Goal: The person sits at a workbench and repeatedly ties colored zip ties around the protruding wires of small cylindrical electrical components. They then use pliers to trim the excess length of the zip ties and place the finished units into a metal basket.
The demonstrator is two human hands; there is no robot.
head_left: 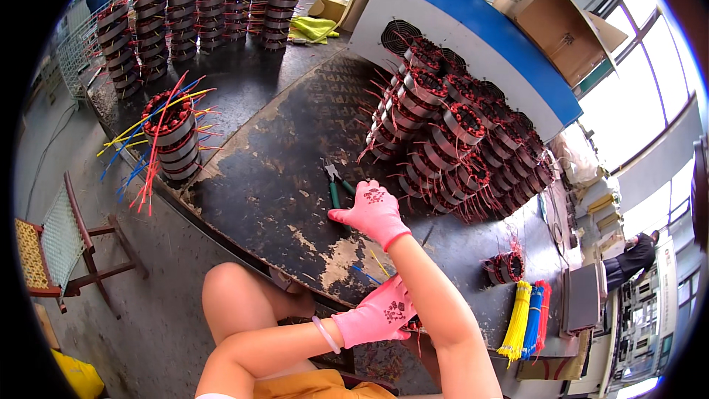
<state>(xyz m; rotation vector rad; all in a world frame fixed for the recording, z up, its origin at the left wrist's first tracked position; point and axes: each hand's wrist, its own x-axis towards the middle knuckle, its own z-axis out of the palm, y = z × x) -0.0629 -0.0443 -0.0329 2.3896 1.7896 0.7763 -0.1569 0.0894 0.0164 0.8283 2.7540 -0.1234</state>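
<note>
One dark, worn table (277, 151), viewed remotely by me. On its right, a mass of red-wired stator stacks (447, 140); near its left edge, a single stator stack (176, 146) trailing red, blue and yellow leads. Three wire bundles (526, 320), yellow, blue, red. Two pink-gloved grips: right grip (375, 213), thumb parted from fingers, closure I could not tell; left grip (380, 312), partly behind the right forearm, its hold hidden from me. One pair of green-handled pliers (334, 193), mid-table, handles partly under the right grip.
</note>
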